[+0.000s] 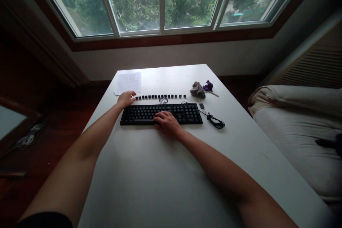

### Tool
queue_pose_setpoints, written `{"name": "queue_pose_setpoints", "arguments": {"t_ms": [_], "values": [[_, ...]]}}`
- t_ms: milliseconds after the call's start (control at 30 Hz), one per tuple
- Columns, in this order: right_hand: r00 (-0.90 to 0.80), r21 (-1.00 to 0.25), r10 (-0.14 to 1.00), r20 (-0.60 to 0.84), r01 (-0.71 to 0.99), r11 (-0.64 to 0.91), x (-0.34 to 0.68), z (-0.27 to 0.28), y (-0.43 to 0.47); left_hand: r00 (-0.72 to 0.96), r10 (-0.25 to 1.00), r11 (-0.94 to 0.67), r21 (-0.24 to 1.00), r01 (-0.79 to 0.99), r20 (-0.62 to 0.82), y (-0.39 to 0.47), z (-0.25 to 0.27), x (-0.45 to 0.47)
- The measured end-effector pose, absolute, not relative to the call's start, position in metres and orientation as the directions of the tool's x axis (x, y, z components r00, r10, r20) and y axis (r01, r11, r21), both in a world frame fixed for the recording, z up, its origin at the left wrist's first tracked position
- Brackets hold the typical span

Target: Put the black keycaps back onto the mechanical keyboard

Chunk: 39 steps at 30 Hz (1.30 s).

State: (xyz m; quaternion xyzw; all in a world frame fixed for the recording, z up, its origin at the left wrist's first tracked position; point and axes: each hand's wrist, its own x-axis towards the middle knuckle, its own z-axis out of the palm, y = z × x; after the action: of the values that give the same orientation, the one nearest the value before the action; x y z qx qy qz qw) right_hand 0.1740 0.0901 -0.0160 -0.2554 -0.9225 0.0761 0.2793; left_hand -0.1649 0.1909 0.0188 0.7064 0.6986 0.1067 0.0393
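Observation:
A black keyboard (144, 114) lies across the white table. Behind it runs a row of several small black keycaps (155, 96). My left hand (126, 99) is at the left end of that row, thumb and fingers apart; I make out nothing between them. On the keyboard's front middle part rests my right hand (168, 123), fingers stretched over the keys and holding nothing. Between the row and the keyboard sits a small round shiny thing (163, 101). The keyboard's coiled black cable (217, 122) lies to its right, near a small dark rectangular piece (201, 106).
Printed paper (128, 82) lies at the table's (149, 185) back left. A crumpled grey cloth (197, 90) and a purple thing (207, 86) beside a thin stick (213, 94) are at the back right. A pale cushioned seat (296, 131) stands right of the table, a window beyond it.

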Motion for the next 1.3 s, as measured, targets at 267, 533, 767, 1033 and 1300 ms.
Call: {"name": "queue_pose_setpoints", "arguments": {"t_ms": [267,533,767,1033,1300], "values": [[-0.721,-0.28,0.508,0.471,0.423,0.862,0.175,-0.014,0.093,0.039,0.996,-0.046,0.084,0.995,0.075,0.204,0.014,-0.152],[-0.72,-0.275,0.506,0.475,0.425,0.862,0.176,-0.013,0.09,0.104,0.992,-0.108,0.063,0.992,0.071,0.188,0.038,-0.177],[-0.719,-0.272,0.505,0.477,0.426,0.863,0.176,-0.012,0.086,0.295,0.95,-0.274,0.183,0.944,-0.101,0.162,0.051,-0.197],[-0.712,-0.272,0.507,0.485,0.428,0.862,0.175,-0.012,0.082,0.34,0.937,-0.315,0.228,0.921,-0.077,0.148,0.049,-0.191],[-0.715,-0.282,0.508,0.48,0.423,0.861,0.174,-0.012,0.084,0.301,0.947,-0.254,0.319,0.913,-0.108,0.148,0.047,-0.187]]}}
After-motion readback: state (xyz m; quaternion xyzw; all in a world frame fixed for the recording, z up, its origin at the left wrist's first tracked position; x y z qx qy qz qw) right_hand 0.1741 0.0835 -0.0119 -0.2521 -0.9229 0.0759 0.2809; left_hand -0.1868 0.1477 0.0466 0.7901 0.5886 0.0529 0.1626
